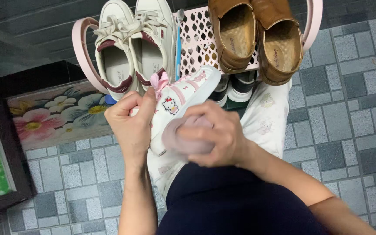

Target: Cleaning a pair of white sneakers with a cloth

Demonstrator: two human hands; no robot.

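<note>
You hold a little white shoe (180,101) with a pink bow between your two hands, its long side pointing up toward 1 o'clock. Your left hand (132,118) grips its heel end at 9 o'clock. Your right hand (214,135) is closed on a pink cloth (180,138), pressed to its side. The pink shoe rack (196,39) sits at 12 o'clock

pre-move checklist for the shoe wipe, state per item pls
1. Left hand grips small white shoe: ok.
2. Right hand holds pink cloth against the shoe: ok.
3. Shoe held off the floor, over the lap: ok.
4. Shoe's far side clean: cannot tell, hidden.
5. Free spot on pink rack for the shoe: not ok, sneakers and brown shoes nearly fill it.
</note>
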